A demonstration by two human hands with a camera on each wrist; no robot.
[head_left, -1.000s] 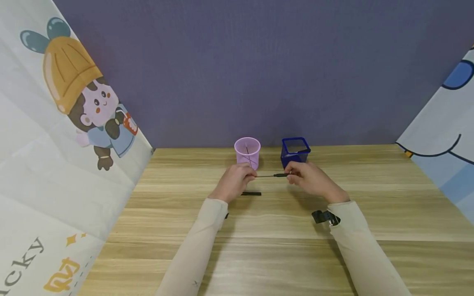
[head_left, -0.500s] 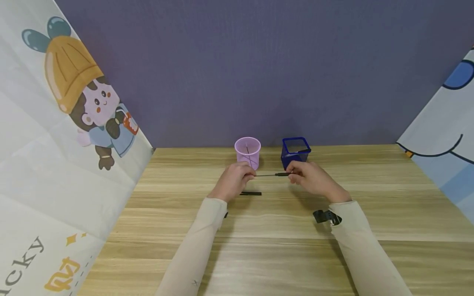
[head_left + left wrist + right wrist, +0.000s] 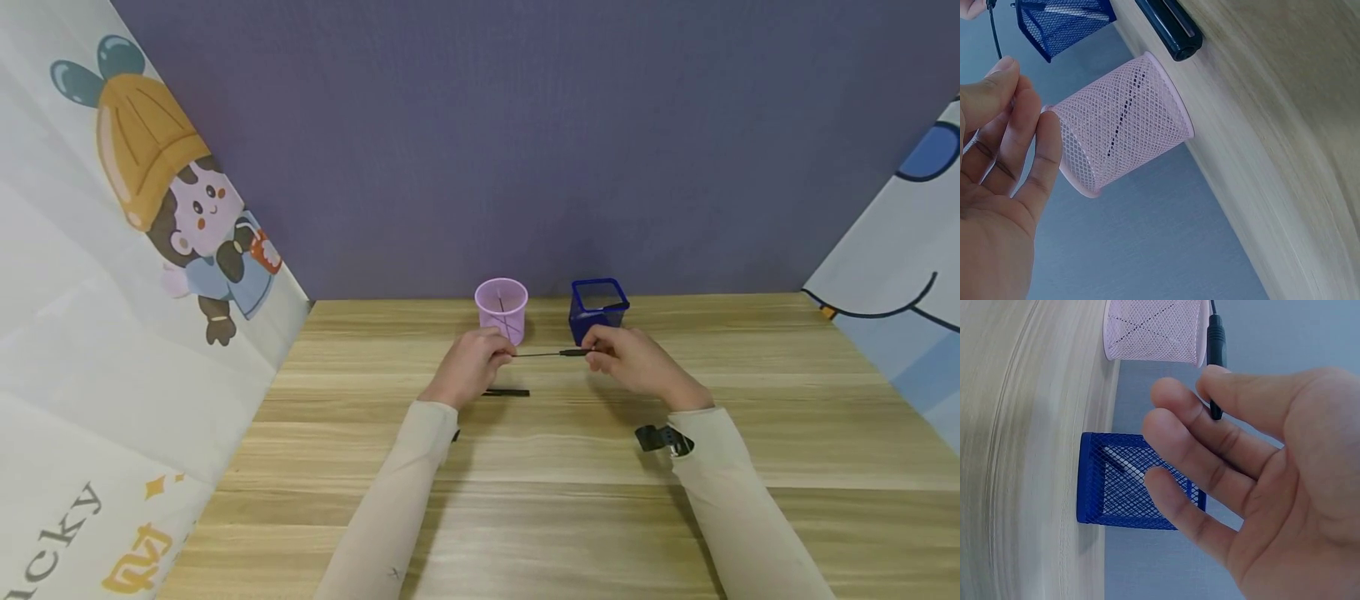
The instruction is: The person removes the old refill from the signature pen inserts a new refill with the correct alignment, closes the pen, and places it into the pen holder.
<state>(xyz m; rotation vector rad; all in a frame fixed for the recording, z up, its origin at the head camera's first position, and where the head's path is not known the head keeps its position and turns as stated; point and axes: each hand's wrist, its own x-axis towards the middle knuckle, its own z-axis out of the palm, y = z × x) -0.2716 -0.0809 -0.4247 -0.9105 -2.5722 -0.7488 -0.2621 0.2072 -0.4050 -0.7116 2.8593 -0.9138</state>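
A thin dark rod with a black ribbed handle (image 3: 1216, 344), somewhat like a small screwdriver, is held level above the table. My left hand (image 3: 471, 365) pinches the tip of its shaft (image 3: 537, 355) between thumb and forefinger. At the other end, my right hand (image 3: 633, 362) pinches the handle between thumb and fingertips; its other fingers are spread and bent. Just behind the left hand stands a pink mesh cup (image 3: 1122, 125) with a thin dark stick inside. A blue mesh square holder (image 3: 1135, 481), behind the right hand, contains a pen-like thing.
A black pen with a clip (image 3: 1175, 31) lies on the wooden table (image 3: 555, 517), partly covered by my left hand in the head view. The dark grey-blue panel (image 3: 525, 150) rises behind the cups. Printed sheets (image 3: 75, 333) hang at the sides.
Both hands keep their pinch. The right hand and the handle have shifted slightly right, while the left hand has drifted slightly left. Cups and pen stay where they were.
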